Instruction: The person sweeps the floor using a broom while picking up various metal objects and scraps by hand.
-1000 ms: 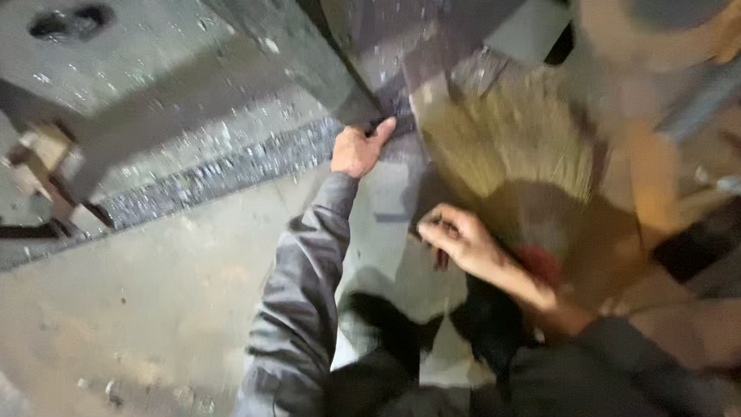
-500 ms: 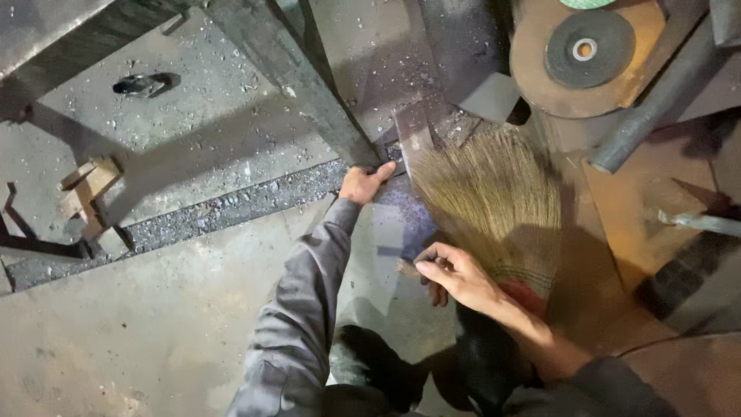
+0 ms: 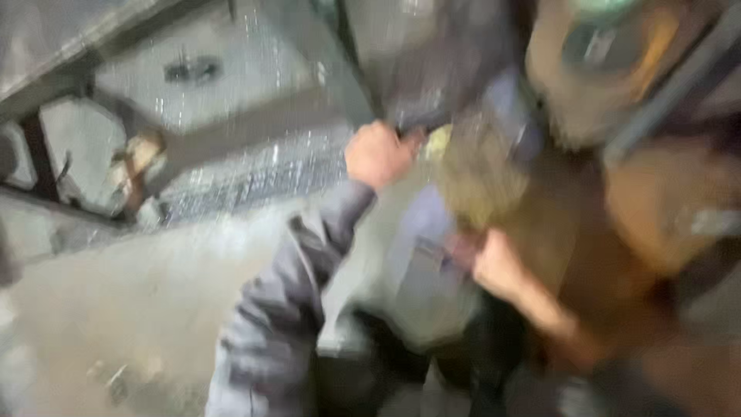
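Observation:
The view is heavily blurred. My left hand (image 3: pixel 377 154), in a grey sleeve, grips the edge of a dark metal plate (image 3: pixel 432 69) that leans up and away. My right hand (image 3: pixel 494 262) is closed around the handle end of a straw hand broom (image 3: pixel 478 170), whose bristles fan out between the two hands. Below them lies a pale flat sheet (image 3: pixel 409 262) on the floor.
A grey metal slab (image 3: pixel 231 85) scattered with shiny filings lies to the left, with a small wooden piece (image 3: pixel 139 158) beside it. A brown round disc (image 3: pixel 610 54) and a dark pipe (image 3: pixel 679 77) are at the upper right. Concrete floor (image 3: pixel 116 309) spreads at the lower left.
The camera has swung and the picture has blurred. My left hand stays on the plate's edge. My right hand has shifted with the broom, whose bristles now sit closer to my left hand.

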